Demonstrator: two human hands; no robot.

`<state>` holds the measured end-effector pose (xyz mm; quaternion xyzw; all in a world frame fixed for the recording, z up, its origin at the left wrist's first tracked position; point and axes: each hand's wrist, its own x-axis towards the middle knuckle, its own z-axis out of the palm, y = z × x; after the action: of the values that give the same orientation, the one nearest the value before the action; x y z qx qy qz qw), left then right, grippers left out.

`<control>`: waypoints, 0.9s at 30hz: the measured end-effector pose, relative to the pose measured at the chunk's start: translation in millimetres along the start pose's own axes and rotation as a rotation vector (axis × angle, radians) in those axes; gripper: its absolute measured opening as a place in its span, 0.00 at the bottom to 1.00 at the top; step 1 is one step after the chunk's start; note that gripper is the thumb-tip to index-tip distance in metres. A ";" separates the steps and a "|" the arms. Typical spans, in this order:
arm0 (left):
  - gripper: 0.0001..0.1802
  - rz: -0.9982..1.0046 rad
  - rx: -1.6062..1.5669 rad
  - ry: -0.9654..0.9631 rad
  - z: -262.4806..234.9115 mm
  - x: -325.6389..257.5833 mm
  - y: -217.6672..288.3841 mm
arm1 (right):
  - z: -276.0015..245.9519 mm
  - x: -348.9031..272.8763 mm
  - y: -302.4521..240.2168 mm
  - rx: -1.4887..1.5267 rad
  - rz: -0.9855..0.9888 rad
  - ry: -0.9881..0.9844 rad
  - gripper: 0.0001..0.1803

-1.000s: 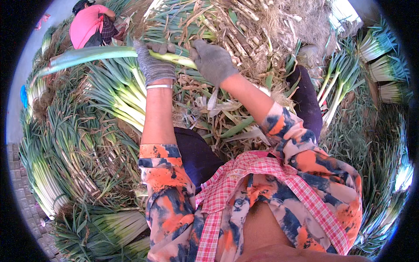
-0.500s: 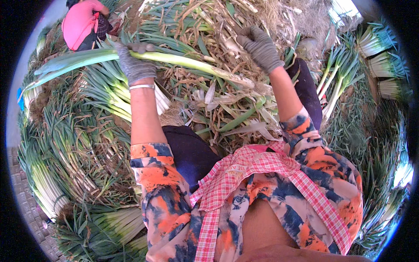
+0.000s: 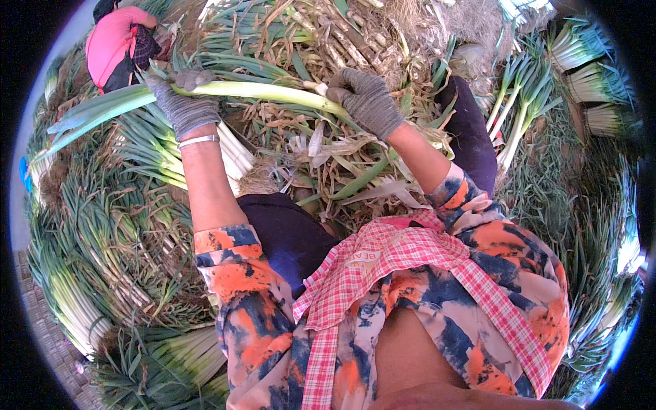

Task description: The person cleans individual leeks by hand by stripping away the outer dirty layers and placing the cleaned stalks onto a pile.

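A long, large green onion (image 3: 260, 89) lies crosswise in front of me, its leaves to the left. My left hand (image 3: 183, 102), in a grey glove, is closed around it where the leaves begin. My right hand (image 3: 367, 102), gloved too, has its fingers curled against the pale stalk; the stalk's root end is hidden behind it. A small white bit shows at the right fingertips. Beneath my left wrist lies a bunch of cleaned green onions (image 3: 234, 156) with white stalks and roots.
Dry peeled leaves (image 3: 342, 167) cover the ground between my knees. Untrimmed onions (image 3: 338, 34) are heaped ahead. More bundles (image 3: 598, 82) stand at the far right and a bundle (image 3: 78, 304) lies at the left. A person in pink (image 3: 116, 44) crouches at the far left.
My right hand has moved left and down from the heap onto the stalk, its fingers now curled there. My left hand and the green onion have shifted slightly left.
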<state>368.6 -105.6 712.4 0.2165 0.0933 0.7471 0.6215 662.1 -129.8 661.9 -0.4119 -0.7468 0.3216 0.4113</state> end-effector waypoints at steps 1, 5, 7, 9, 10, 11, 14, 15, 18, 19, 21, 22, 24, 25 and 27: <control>0.22 0.009 0.000 0.027 0.3 0.5 -0.7 | 0.3 0.7 1.9 -0.058 0.022 0.045 0.09; 0.23 0.016 0.013 0.056 -6.6 2.6 8.7 | -3.1 -12.9 11.6 0.396 0.090 0.237 0.08; 0.25 0.045 0.034 0.188 -16.1 3.6 19.7 | -18.0 -22.4 -9.6 1.036 0.303 0.113 0.08; 0.27 0.014 0.044 0.045 -42.8 4.9 41.1 | -46.2 -35.0 -16.1 0.916 0.301 -0.070 0.06; 0.28 -0.013 0.009 -0.037 -60.1 7.2 55.3 | -60.5 -41.6 -2.2 0.856 0.298 -0.261 0.06; 0.29 -0.049 -0.031 -0.122 -69.7 10.4 59.2 | -72.3 -48.6 17.8 0.788 0.296 -0.441 0.06; 0.29 -0.040 0.119 0.289 -39.9 7.1 35.5 | -85.3 -75.9 81.0 -0.127 0.246 -0.392 0.09; 0.29 -0.035 0.121 0.319 -39.9 7.9 35.6 | -86.8 -77.3 82.4 -0.429 0.175 -0.390 0.10; 0.29 0.070 0.303 0.438 -45.3 6.8 38.9 | -76.1 -78.0 70.0 -0.164 0.188 -0.356 0.15; 0.29 0.065 0.309 0.463 -44.9 10.3 37.2 | -65.9 -75.9 53.4 -0.067 0.122 -0.293 0.16; 0.28 0.076 0.366 0.431 -29.5 9.5 16.4 | -46.0 -63.8 16.4 -0.135 -0.024 -0.181 0.22; 0.28 0.114 0.409 0.477 -33.3 12.7 13.1 | -33.0 -55.0 -0.2 -0.178 -0.114 -0.156 0.26; 0.25 0.098 0.362 0.550 -15.8 10.3 -5.4 | -5.0 -32.6 -21.8 -0.327 -0.184 -0.155 0.33; 0.21 0.151 0.360 0.618 -9.6 7.7 -14.3 | 10.2 -19.8 -33.0 -0.425 -0.180 -0.180 0.35; 0.16 0.008 0.333 0.470 8.0 0.7 -47.1 | 41.4 5.1 -41.8 -0.637 -0.225 -0.151 0.33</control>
<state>413.9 -96.0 700.5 0.1368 0.3554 0.7535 0.5359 609.4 -150.1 679.0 -0.4095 -0.8789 0.0545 0.2383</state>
